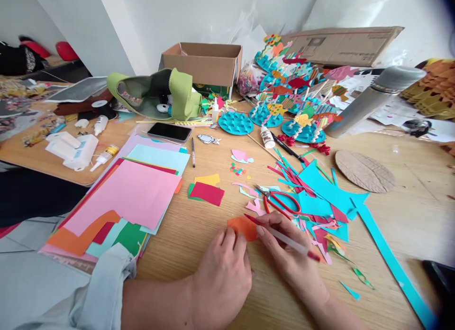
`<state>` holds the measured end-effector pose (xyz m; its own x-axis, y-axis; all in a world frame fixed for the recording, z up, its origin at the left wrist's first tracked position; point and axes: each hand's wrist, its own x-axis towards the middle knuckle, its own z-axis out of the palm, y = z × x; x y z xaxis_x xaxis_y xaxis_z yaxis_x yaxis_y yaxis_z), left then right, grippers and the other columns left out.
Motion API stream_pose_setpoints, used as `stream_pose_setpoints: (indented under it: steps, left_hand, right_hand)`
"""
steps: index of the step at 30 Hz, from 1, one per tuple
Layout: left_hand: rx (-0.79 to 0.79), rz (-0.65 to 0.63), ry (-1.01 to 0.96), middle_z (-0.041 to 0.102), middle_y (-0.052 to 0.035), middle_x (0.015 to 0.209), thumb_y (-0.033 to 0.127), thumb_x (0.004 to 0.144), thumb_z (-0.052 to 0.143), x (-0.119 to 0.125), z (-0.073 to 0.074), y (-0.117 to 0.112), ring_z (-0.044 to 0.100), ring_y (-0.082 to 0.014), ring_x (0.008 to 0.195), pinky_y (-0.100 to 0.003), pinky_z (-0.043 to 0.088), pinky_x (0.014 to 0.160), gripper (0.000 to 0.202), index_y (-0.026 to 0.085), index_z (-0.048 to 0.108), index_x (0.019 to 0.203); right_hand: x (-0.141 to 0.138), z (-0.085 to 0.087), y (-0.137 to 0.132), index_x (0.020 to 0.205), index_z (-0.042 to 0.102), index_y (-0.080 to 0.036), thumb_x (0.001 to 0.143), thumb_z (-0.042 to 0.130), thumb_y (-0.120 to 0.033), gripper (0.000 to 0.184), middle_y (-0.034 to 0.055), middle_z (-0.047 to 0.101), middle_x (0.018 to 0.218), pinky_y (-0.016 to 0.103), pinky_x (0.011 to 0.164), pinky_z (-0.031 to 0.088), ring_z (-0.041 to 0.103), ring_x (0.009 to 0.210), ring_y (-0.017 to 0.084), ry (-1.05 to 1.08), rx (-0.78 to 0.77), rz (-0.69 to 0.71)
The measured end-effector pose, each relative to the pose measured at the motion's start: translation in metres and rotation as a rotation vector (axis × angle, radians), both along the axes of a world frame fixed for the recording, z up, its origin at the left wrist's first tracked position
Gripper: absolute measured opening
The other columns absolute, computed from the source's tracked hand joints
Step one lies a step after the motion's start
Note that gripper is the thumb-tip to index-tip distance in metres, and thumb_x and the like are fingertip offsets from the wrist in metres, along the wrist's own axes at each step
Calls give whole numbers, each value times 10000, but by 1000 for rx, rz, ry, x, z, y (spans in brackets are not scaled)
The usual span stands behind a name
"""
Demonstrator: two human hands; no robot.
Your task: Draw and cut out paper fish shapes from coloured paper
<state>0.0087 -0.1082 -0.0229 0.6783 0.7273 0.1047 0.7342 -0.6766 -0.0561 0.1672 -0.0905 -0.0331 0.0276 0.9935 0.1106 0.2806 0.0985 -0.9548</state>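
Observation:
My left hand point(222, 278) rests on the light wooden table point(199, 292), its fingertips on a piece of orange paper point(242, 228). My right hand point(284, 249) grips a slim white pen-like tool point(289, 241) with red ends, its tip over the orange paper. Just beyond my right hand lie red-handled scissors point(280, 202) on scattered turquoise and red paper offcuts point(320, 199). A stack of coloured paper sheets point(124, 197) lies to the left of my left hand.
A phone point(169, 132), glue bottles point(267, 136) and turquoise paper fish crafts point(284, 95) stand farther back. Behind them are a cardboard box point(202, 64) and a green bag point(156, 95). A grey thermos point(373, 102) lies at right, near a corrugated cardboard disc point(364, 171).

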Motion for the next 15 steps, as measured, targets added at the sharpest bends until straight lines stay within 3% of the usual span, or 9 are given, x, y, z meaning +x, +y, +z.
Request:
stream_pose_setpoints:
  steps: [5, 8, 12, 15]
  left_hand:
    - [26, -47, 42, 626, -181, 1123, 330, 882, 543, -3, -2, -4, 546, -294, 1068, -421, 388, 906, 342, 85, 673, 1082]
    - [3, -52, 47, 598, -207, 1174, 344, 898, 518, -3, -1, -3, 530, -293, 1079, -407, 400, 880, 386, 60, 648, 1124]
    - [-38, -35, 33, 604, -200, 1146, 377, 918, 481, -2, 2, -1, 549, -250, 956, -378, 423, 804, 449, 26, 619, 1161]
    - [-42, -33, -2, 599, -195, 1166, 417, 908, 493, -1, 3, 0, 510, -294, 1091, -403, 401, 888, 470, 36, 636, 1142]
  right_hand:
    - [-10, 2, -4, 825, 634, -214, 855, 613, -298, 92, -4, 610, 654, 211, 439, 458, 541, 521, 125, 95, -67, 21]
    - [-9, 0, -6, 805, 612, -219, 824, 652, -273, 70, 3, 613, 703, 222, 475, 487, 571, 573, 137, 87, -20, -53]
    - [-5, -4, -6, 793, 568, -225, 810, 666, -251, 102, 10, 604, 750, 242, 526, 495, 575, 632, 148, 19, 71, -138]
    - [-4, -4, -7, 786, 547, -222, 835, 636, -252, 106, 2, 590, 713, 231, 491, 454, 536, 584, 132, -50, 57, -97]
